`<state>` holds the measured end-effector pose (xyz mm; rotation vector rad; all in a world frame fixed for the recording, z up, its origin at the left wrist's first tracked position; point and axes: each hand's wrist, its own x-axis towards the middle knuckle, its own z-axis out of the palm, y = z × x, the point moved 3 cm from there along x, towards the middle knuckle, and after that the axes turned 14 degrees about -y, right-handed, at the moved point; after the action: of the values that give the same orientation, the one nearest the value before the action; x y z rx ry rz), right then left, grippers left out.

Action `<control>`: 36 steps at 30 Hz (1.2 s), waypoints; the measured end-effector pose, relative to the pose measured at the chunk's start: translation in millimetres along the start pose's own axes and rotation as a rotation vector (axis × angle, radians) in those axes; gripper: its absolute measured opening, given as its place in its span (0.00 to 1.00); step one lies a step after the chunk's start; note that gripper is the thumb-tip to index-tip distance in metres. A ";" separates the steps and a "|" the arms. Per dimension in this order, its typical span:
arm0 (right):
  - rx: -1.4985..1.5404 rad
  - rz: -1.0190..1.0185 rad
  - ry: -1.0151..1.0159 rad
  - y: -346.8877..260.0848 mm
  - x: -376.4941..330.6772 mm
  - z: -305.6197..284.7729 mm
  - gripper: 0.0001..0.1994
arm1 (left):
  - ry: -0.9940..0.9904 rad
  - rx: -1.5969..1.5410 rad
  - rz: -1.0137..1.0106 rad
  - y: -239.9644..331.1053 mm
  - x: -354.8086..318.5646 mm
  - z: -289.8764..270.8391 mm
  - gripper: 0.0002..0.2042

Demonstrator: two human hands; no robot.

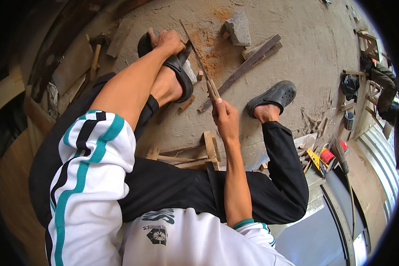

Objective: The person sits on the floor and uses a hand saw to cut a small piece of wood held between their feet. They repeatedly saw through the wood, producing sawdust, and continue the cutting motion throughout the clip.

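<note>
My right hand (226, 119) is wrapped round the wooden handle of a handsaw (200, 63). The saw's narrow dark blade points up and to the left, away from me. My left hand (168, 41) is closed beside the front of my left black clog (178, 73), close to the blade. A short dark piece (185, 52), perhaps the end of a wooden strip, shows between that hand and the blade. The hand and the clog hide most of it. Reddish sawdust (211, 49) lies on the ground just right of the blade.
A grey stone block (238, 29) and a long dark wood strip (246, 69) lie beyond the saw. My right clog (272, 98) stands to the right. A hammer (95, 60) lies among boards at left. At right are a broom (341, 155) and a person's leg (384, 84).
</note>
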<state>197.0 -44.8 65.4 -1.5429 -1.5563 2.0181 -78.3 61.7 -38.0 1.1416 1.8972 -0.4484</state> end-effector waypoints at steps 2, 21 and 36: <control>-0.072 0.026 0.013 -22.5 -16.8 5.6 0.22 | 0.016 0.019 -0.004 1.3 -4.3 5.6 0.14; -0.023 0.138 0.022 -35.9 -56.1 7.2 0.22 | 0.003 0.047 -0.017 2.1 -5.2 3.1 0.17; -0.020 0.097 0.024 -25.5 -69.1 7.8 0.24 | 0.056 0.062 0.004 -4.0 -5.0 0.2 0.09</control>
<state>211.4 -83.0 127.2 -1.6747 -1.5260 2.0311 -80.5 56.8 -34.5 1.2091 1.9409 -0.4809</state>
